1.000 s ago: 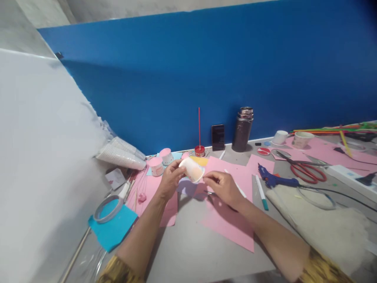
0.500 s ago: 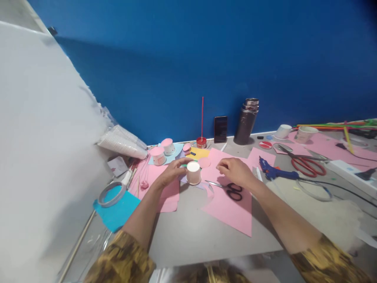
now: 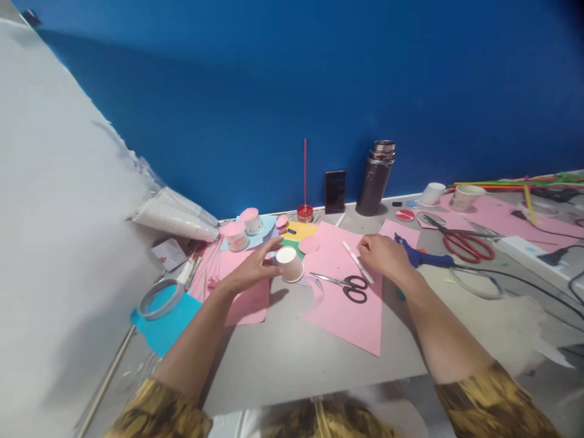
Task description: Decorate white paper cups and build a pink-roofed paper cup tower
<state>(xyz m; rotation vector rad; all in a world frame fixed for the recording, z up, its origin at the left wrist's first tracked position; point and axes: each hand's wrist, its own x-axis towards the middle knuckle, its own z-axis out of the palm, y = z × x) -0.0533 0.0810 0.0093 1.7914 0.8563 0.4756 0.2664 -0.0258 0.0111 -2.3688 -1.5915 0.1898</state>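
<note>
Paper cup [image 3: 289,264], tilted in the left hand a second ago, now stands rim down — set on the table near the left hand, which I judge makes this a pause in handling it. Largest around it is the blue panel [image 3: 255,109], rising behind the grey tabletop [image 3: 274,371]. Next comes the large pink sheet [image 3: 356,328], to the right of the cup and more exposed since the right hand [image 3: 383,255] has shifted outward. That hand is over the sheet's right edge, fingers curled inward close to a white pen [image 3: 358,261]; I cannot tell whether they pinch anything. The left hand [image 3: 250,267] waits at the cup's left side, thumb and fingers spread apart, its grip loosened; whether the thumb brushes the cup is too fine to tell. Just beyond the right hand lies a blue glue gun [image 3: 429,260]. Smaller again, the black-handled scissors [image 3: 344,283] lie uncovered on the sheet — blades toward the cup, neither hand on them. Smallest, a pink disc [image 3: 309,245] rests just past the cup, also untouched.
</note>
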